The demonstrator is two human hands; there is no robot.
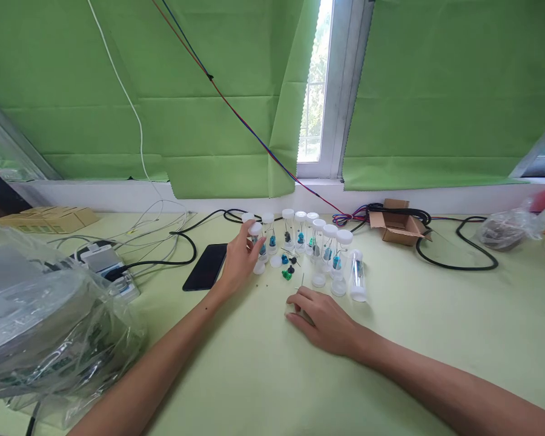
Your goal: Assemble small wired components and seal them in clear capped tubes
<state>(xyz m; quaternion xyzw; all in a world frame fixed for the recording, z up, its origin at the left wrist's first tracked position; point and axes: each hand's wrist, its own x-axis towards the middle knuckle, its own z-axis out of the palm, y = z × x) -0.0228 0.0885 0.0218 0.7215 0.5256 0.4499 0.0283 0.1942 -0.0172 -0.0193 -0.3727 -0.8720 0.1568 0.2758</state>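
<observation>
My left hand [241, 259] has its fingers wrapped round an upright clear tube with a white cap [255, 229], at the left end of a cluster of similar tubes. Blue and dark small parts with thin wire legs show inside the tubes, such as this capped tube [287, 230]. My right hand [322, 321] rests on the table, thumb and fingers apart, nothing between them. Just beyond its fingertips is a thin pin [303, 280]. Loose green pieces [287, 275] and black pieces [292, 261] lie between the hands, near a loose white cap [275, 261].
One clear tube [358, 275] leans or lies at the cluster's right. A black phone [205, 267] is left of my left hand. Farther out are a plastic-wrapped roll [49, 327], a power strip [111, 272], a small cardboard box [397, 225] and black cables [458, 268].
</observation>
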